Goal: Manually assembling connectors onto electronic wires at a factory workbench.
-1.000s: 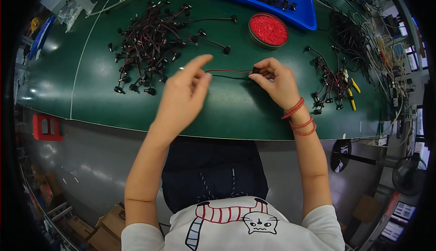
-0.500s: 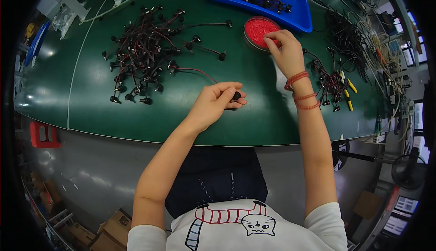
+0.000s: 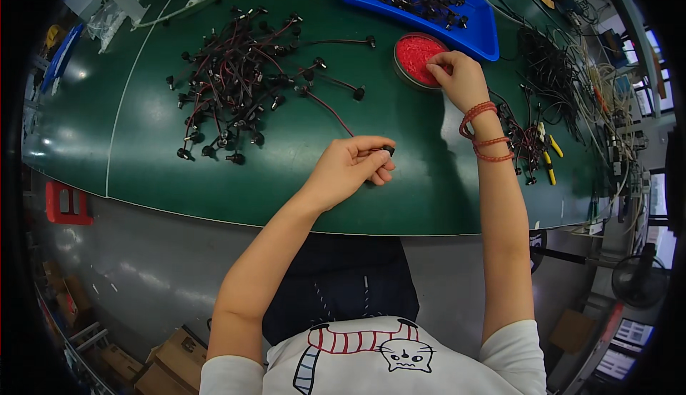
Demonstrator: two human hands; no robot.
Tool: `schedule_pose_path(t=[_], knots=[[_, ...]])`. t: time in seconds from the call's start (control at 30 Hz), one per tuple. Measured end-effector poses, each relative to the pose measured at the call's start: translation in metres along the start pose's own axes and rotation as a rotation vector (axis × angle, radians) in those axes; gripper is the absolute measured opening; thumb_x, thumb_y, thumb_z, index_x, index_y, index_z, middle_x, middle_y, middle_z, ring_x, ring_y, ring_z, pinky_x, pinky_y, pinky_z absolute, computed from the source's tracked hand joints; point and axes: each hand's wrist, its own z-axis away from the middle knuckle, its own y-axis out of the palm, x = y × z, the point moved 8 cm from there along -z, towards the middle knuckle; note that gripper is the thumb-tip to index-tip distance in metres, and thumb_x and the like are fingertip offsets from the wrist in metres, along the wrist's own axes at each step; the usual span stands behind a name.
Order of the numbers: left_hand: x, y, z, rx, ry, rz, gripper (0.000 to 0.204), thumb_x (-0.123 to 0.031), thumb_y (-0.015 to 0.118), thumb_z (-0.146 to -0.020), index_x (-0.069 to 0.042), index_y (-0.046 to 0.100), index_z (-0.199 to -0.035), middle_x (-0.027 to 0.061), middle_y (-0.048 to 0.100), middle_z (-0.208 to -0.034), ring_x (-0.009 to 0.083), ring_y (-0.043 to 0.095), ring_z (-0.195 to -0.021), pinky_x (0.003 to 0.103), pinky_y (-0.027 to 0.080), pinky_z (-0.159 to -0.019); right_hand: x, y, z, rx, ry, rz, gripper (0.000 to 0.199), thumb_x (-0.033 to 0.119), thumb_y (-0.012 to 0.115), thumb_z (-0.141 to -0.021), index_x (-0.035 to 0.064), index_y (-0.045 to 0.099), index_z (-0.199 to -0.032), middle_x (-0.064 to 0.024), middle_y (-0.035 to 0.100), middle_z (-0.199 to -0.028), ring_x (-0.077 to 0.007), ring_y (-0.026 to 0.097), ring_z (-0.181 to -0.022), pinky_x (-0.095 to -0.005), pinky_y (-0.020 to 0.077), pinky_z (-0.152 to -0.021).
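Table (image 3: 421, 173) open between left hand (image 3: 351, 172) and right hand (image 3: 463, 81)
Cable pile (image 3: 239, 73) blocks left; tin (image 3: 409, 78) and tray (image 3: 485, 34) stand beyond.

On a glossy green table (image 3: 400, 206), the left hand's (image 3: 350, 170) fingers pinch a black cylindrical connector (image 3: 388, 151), its thin red-and-black wire (image 3: 330, 111) trailing toward eleven o'clock. From there, a tangled heap of black connector leads (image 3: 236, 81) lies at ten o'clock. At one, the right hand's (image 3: 461, 77) fingers overlap a round metal tin (image 3: 401, 73) of small red pieces (image 3: 414, 53); yellow-handled pliers (image 3: 556, 146) lie near three.

A held dark-red cable (image 3: 333, 110) slants; red pieces (image 3: 414, 53) fill a tin (image 3: 407, 78).
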Motion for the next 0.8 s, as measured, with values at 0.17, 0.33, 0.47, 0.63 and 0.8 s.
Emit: schedule_pose_path(t=[0.17, 0.33, 0.47, 0.63, 0.8], knots=[[0.000, -0.009, -0.002, -0.080, 0.033, 0.182, 0.025, -0.005, 0.044, -0.083, 0.005, 0.047, -0.105, 0.0130, 0.057, -0.084, 0.0145, 0.057, -0.072, 0.022, 0.048, -0.066, -0.010, 0.003, 0.000, 0.021, 0.078, -0.167, 0.017, 0.018, 0.060, -0.069, 0.0029, 0.062, -0.076, -0.0094, 0.060, -0.072, -0.0183, 0.056, -0.062, -0.0283, 0.0442, -0.062], [0.002, -0.009, -0.004, -0.084, 0.017, 0.237, 0.024, -0.004, 0.043, -0.083, 0.005, 0.047, -0.105, 0.0136, 0.056, -0.085, 0.0146, 0.057, -0.073, 0.022, 0.048, -0.066, -0.011, 0.004, 0.002, 0.009, 0.108, -0.176, 0.019, 0.018, 0.060, -0.070, 0.0006, 0.062, -0.076, -0.0103, 0.060, -0.069, -0.0145, 0.055, -0.059, -0.0249, 0.0435, -0.059], [0.004, -0.011, -0.005, -0.078, 0.019, 0.272, 0.024, -0.004, 0.042, -0.083, 0.005, 0.047, -0.104, 0.0136, 0.056, -0.085, 0.0147, 0.057, -0.073, 0.022, 0.049, -0.066, -0.005, 0.003, 0.008, -0.005, 0.119, -0.330, 0.019, 0.016, 0.059, -0.072, -0.0014, 0.060, -0.079, -0.0060, 0.058, -0.069, -0.0101, 0.052, -0.060, -0.0216, 0.0414, -0.059], [0.003, -0.010, -0.004, -0.082, 0.007, 0.278, 0.024, -0.005, 0.041, -0.084, 0.005, 0.047, -0.105, 0.0130, 0.056, -0.085, 0.0147, 0.057, -0.073, 0.022, 0.049, -0.066, 0.034, 0.008, 0.051, 0.093, 0.211, -0.798, 0.016, 0.011, 0.056, -0.077, -0.0032, 0.056, -0.083, -0.0002, 0.055, -0.077, -0.0060, 0.048, -0.069, -0.0177, 0.0385, -0.064], [0.002, -0.011, -0.005, -0.083, 0.025, 0.284, 0.024, -0.005, 0.040, -0.084, 0.006, 0.047, -0.105, 0.0120, 0.056, -0.085, 0.0143, 0.057, -0.073, 0.022, 0.049, -0.066, 0.056, 0.023, 0.089, 0.059, 0.207, -0.952, 0.011, 0.008, 0.057, -0.074, -0.0025, 0.058, -0.074, -0.0019, 0.055, -0.072, -0.0052, 0.048, -0.064, -0.0172, 0.0392, -0.057]])
